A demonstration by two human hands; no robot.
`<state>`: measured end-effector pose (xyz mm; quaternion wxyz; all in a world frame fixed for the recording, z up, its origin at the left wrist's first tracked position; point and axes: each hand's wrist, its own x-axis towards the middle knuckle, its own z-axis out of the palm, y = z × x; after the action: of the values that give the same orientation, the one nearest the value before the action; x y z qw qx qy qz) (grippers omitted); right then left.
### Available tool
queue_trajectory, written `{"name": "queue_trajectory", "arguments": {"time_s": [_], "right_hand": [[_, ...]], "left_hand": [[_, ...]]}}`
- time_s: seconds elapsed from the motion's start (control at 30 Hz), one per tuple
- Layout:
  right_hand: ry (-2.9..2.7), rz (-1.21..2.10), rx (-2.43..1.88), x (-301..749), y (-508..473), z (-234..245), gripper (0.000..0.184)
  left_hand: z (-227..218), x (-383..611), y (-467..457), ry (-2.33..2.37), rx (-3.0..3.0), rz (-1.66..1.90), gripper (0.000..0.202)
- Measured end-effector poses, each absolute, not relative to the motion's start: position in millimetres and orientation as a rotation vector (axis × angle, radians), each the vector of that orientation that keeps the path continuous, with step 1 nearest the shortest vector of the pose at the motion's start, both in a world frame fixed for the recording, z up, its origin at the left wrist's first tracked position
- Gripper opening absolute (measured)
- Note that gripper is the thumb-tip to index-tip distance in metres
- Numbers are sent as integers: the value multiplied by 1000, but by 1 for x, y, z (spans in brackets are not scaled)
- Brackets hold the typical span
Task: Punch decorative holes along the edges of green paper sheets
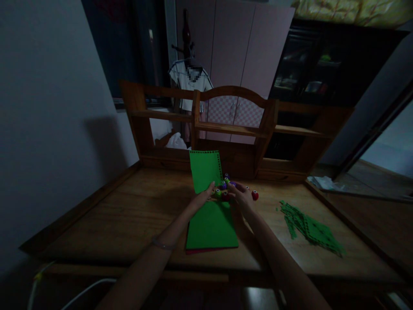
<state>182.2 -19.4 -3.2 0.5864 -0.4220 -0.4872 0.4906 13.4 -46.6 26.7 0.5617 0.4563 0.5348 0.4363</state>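
Observation:
A green sheet (205, 171) with a row of small holes along its top and right edges stands tilted up over the desk. My left hand (203, 197) grips around its lower right corner, thumb up; the other fingers are hidden. My right hand (241, 196) is closed beside it, fingertips bent in among small round balls (218, 193) in green, purple and red with eye-like white dots. What those fingertips pinch is too small and dark to tell. A red ball (255, 195) shows just right of that hand. Below both hands lies a green pad (212, 228) with a reddish layer under it.
Green punched strips and sheets (309, 228) lie heaped on the desk (129, 215) at the right. A wooden shelf unit (232, 128) rises along the back edge. A white cable (87, 290) hangs at the lower left, and a wall (64, 129) borders the left side.

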Motion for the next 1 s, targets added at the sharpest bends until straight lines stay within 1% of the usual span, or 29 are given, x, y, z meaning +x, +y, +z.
{"name": "queue_trajectory", "arguments": {"time_s": [0.2,0.5,0.83,1.0], "right_hand": [[-1135,1152,-1009,183,-16,-7,42],[-1170,1202,-996,183,-12,-14,42],[-1174,1197,-968,183,-9,-17,37],[-1181,1173,-963,185,-6,-19,38]], "left_hand": [[28,12,-46,1356,1119,1044,47],[35,13,-51,1428,1186,972,52],[30,12,-49,1394,1193,987,53],[29,15,-49,1348,1152,997,53]]}}
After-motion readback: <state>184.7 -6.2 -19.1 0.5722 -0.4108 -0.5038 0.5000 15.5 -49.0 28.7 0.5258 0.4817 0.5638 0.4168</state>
